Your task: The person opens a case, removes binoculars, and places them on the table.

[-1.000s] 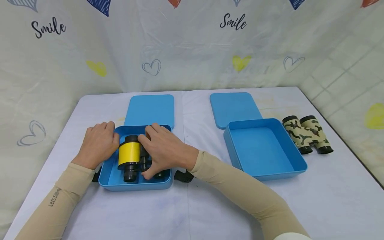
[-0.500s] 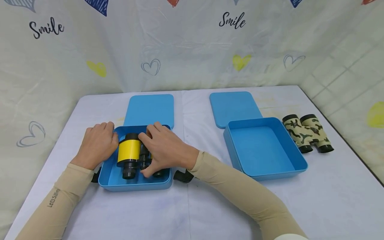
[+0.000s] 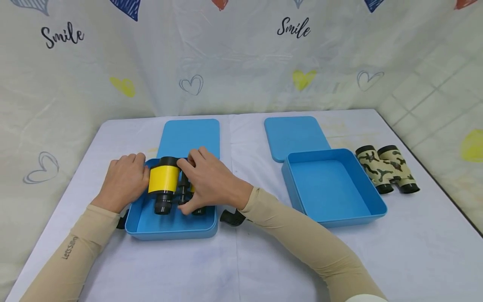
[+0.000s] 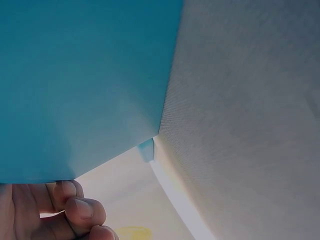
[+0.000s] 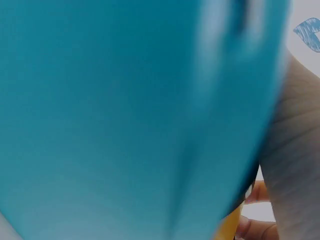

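My right hand (image 3: 213, 180) grips a pair of yellow and black binoculars (image 3: 164, 178) by the right barrel, which the hand mostly hides. The binoculars are over the far part of the left blue box (image 3: 170, 235), overlapping its back rim in the head view. At that box's left side, my left hand (image 3: 126, 180) holds the wall near the back corner. The left wrist view has its curled fingers (image 4: 85, 210) by the edge of the blue wall (image 4: 90, 90). A blurred blue surface (image 5: 110, 120) fills most of the right wrist view, with a bit of yellow barrel (image 5: 229, 226) below.
Behind the left box lies a flat blue lid (image 3: 192, 133). A second blue box (image 3: 328, 188) stands to the right, with another lid (image 3: 296, 137) behind it. Camouflage binoculars (image 3: 371, 167) lie beside it near the table's right edge.
The right hand has moved the yellow binoculars up and toward the back of the left box, baring more of its floor in front. The left hand has stayed at the wall.
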A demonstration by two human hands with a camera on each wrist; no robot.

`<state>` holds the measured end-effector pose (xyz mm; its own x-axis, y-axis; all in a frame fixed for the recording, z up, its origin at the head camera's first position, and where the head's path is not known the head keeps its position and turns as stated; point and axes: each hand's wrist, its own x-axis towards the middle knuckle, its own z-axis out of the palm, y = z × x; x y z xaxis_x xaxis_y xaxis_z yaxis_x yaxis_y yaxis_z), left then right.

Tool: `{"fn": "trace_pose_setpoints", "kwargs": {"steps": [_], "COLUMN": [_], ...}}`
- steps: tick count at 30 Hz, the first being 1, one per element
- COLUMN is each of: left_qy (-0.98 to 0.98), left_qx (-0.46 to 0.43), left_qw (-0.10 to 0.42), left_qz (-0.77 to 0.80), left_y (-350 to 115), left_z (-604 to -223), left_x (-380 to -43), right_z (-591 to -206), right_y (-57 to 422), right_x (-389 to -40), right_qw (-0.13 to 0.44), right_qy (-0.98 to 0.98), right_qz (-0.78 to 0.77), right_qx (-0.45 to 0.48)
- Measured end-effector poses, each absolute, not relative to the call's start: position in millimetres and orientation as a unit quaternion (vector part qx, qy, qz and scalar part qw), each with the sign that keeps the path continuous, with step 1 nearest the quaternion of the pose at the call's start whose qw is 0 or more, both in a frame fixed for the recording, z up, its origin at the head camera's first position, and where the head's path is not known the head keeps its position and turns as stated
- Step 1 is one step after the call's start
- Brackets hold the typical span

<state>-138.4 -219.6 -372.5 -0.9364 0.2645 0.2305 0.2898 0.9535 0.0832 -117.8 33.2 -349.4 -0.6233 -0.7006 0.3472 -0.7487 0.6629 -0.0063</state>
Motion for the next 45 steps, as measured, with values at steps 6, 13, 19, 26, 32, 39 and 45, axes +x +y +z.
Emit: {"fn": "trace_pose_setpoints", "kwargs": {"steps": [6,13,19,26,32,39,45], "left_qy": [-0.978,-0.976,-0.980,-0.982,-0.980,-0.977,-0.977], "left_qx": [-0.161,-0.174,-0.157,-0.141,-0.146,-0.151,-0.152], "left_qw": [0.130,0.132,0.120,0.116,0.130,0.149,0.151], "left_qz": [-0.039,-0.028,-0.022,-0.042,-0.041,-0.028,-0.020], "left_y": [-220.4,-220.5,-220.0,-218.5,-218.7,-216.5,-215.0], "left_z": [-372.6,-372.8,-373.8,-371.6,-372.9,-374.5,-373.9], "left_x": [-135.2,-134.0,-135.5,-136.3,-136.6,-137.0,-135.9], "right_z": [-338.9,-329.5,-321.7,-316.3,-312.8,-310.9,-309.3], "right_y": [34.4,37.3,43.0,53.0,62.1,73.6,84.8], "right_x": [-112.9,-109.4,-107.2,-107.0,-105.9,-104.4,-103.4], "right_qw": [0.156,0.163,0.174,0.193,0.186,0.184,0.175], "right_qy": [-0.893,-0.887,-0.883,-0.882,-0.887,-0.891,-0.896], "right_qz": [0.079,0.073,0.059,0.043,0.032,0.021,0.010], "right_qx": [0.414,0.425,0.432,0.427,0.422,0.415,0.407]}}
